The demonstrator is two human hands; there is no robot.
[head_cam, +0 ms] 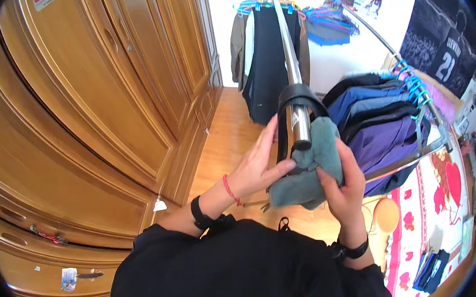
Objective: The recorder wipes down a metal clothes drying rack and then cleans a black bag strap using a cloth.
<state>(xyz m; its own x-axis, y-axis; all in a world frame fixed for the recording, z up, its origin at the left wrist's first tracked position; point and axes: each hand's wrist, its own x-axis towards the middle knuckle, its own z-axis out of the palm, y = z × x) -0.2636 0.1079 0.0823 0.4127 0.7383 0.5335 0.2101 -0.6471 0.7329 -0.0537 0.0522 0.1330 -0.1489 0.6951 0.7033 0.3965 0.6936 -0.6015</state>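
Note:
A grey-green folded cloth is bunched just below the near end of a metal clothes rail. My right hand grips its right side, thumb in front and fingers round the outer edge. From the other side, my left hand holds it with the thumb pressed on the cloth. The left fingers reach up beside a black belt-like strap, partly hidden by it. That strap loops over the rail and hangs down to the left of the cloth. A red bracelet circles my left wrist.
Wooden wardrobes line the left. Dark trousers and other clothes hang at the rail's far end. Jackets and a purple garment hang from a second rail on the right. Folded clothes lie on a heart-patterned cover.

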